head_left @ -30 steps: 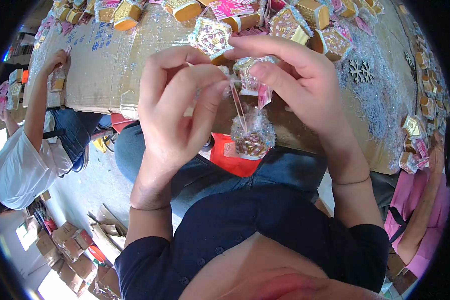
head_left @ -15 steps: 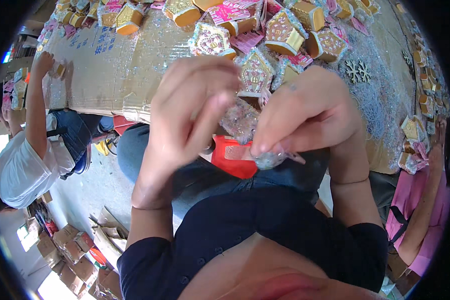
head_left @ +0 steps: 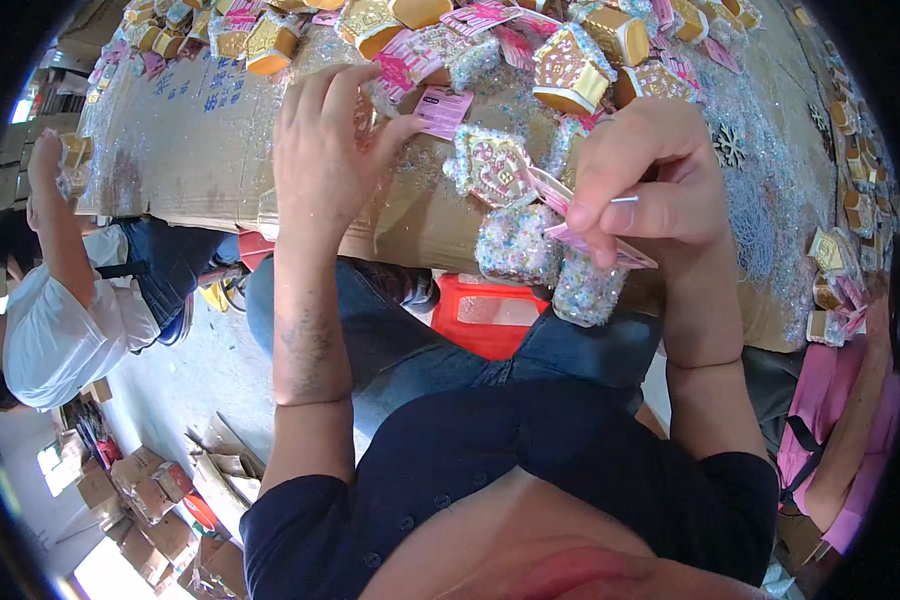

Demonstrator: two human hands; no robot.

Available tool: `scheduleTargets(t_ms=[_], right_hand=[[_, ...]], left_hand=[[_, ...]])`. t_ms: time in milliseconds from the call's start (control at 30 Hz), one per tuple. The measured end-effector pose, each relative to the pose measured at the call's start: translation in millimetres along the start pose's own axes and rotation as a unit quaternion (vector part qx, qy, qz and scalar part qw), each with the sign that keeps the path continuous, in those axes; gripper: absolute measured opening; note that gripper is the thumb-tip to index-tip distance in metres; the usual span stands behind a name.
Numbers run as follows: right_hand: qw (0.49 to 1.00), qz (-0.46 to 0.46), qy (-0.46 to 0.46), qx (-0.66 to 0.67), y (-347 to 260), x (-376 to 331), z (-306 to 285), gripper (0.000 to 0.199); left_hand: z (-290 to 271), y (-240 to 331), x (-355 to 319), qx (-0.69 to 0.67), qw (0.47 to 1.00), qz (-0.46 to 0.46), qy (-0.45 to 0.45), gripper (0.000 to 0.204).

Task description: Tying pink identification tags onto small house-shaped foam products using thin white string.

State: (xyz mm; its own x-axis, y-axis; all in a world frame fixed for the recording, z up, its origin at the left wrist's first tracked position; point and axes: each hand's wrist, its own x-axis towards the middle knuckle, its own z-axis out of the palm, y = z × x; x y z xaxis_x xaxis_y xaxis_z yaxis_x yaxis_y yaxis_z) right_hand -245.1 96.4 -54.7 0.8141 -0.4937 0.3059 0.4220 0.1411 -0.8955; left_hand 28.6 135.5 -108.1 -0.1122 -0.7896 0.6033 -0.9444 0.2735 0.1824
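Observation:
My right hand (head_left: 660,180) is closed, thumb and fingers pinched on the pink cardboard tags (head_left: 600,247) of several small house ornaments. Two of these, a bead-covered ornament (head_left: 518,245) and another beaded ornament (head_left: 587,287), hang over the table's near edge. A brown-and-white gingerbread house ornament (head_left: 495,168) sits just above them, close to the same tags. My left hand (head_left: 320,150) lies to the left over the cardboard, thumb spread away from curved fingers. A pink tag (head_left: 442,111) lies beyond its thumb; what is under its fingertips is partly hidden.
More house ornaments (head_left: 575,70) crowd the table's far side. White snowflakes (head_left: 728,146) and loose silvery strings (head_left: 755,225) lie at right. A red stool (head_left: 485,340) stands below the edge. Co-workers sit at left, in a white shirt (head_left: 75,310), and right, in pink (head_left: 840,420).
My left hand has moved away from my right, out over the cardboard, and its fingers have spread. The right hand has risen slightly, and the beaded ornaments now hang in plain view below it.

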Motion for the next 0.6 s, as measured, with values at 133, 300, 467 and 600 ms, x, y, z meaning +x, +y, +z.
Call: scheduleTargets(t_ms=[133, 300, 467, 600], right_hand=[[1.0, -0.008, 0.02, 0.001, 2.0, -0.4, 0.9, 0.01], [1.0, -0.017, 0.018, -0.013, 0.9, 1.0, -4.9, 0.01], [0.999, -0.019, 0.027, -0.015, 1.1, -0.5, -5.3, 0.01], [0.999, -0.024, 0.028, -0.013, 1.4, -0.1, -5.8, 0.01]], left_hand=[[8.9, -4.0, -5.7, -0.006, 0.996, -0.052, -0.072, 0.042], [-12.9, -26.7, -12.6, 0.095, 0.988, -0.068, -0.104, 0.043], [-18.6, -37.7, -17.4, 0.104, 0.984, -0.069, -0.127, 0.027], [-14.7, -39.0, -13.9, 0.137, 0.982, -0.035, -0.129, 0.017]])
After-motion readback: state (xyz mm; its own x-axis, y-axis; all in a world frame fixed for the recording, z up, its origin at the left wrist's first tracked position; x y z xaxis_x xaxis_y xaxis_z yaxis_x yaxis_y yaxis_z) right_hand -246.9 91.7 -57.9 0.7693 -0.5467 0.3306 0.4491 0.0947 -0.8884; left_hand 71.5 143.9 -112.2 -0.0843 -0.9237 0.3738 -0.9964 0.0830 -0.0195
